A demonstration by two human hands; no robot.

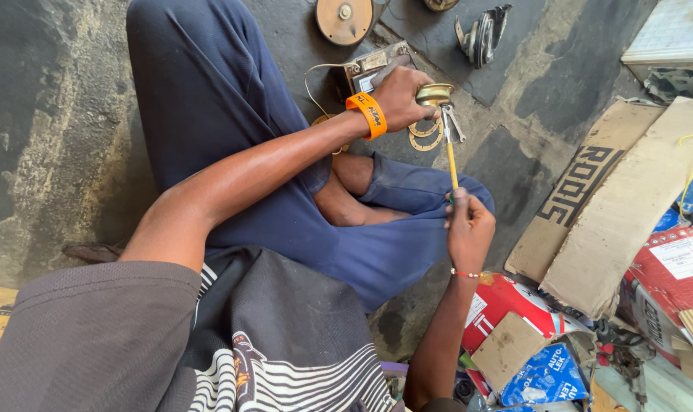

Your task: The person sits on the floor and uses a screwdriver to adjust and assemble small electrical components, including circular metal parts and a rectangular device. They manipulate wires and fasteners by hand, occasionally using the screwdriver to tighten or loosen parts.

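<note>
I sit cross-legged on a stained concrete floor in blue trousers. My left hand (401, 95), with an orange wristband, grips a small round brass-coloured part (434, 94) with metal prongs hanging under it. My right hand (468, 229), wearing a beaded bracelet, holds the handle of a yellow-shafted screwdriver (451, 162). Its tip points up into the brass part. Two thin brass rings (425, 136) lie on the floor just below the part.
A metal box with a wire (366, 67) lies behind my left hand. A round brass disc (344, 20) and a dark crumpled glove (484, 34) lie farther off. Flattened cardboard (621, 198) and red and blue cartons (545, 366) are piled at the right.
</note>
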